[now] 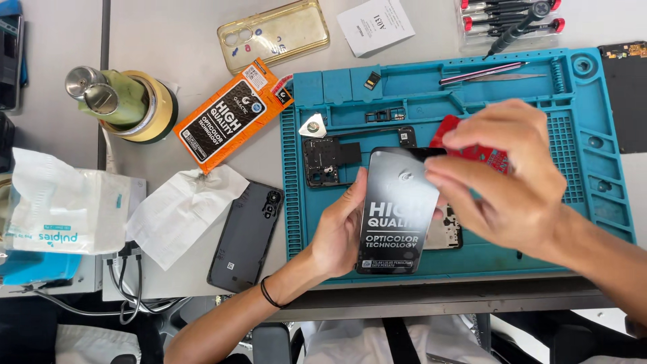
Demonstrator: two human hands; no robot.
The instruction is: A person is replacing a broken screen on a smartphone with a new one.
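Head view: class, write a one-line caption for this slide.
Left hand holds a black screen panel over a blue mat; right hand pinches its red tab.

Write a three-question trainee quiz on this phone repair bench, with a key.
1. True or false: the left hand grips the black screen panel by its edge.
2. What does the right hand pinch? A) red tab B) tweezers C) tape roll
3. Where does the dark back cover lie relative to the blue mat?

Key: 1 true. 2 A. 3 Off it, on the table to the mat's left.
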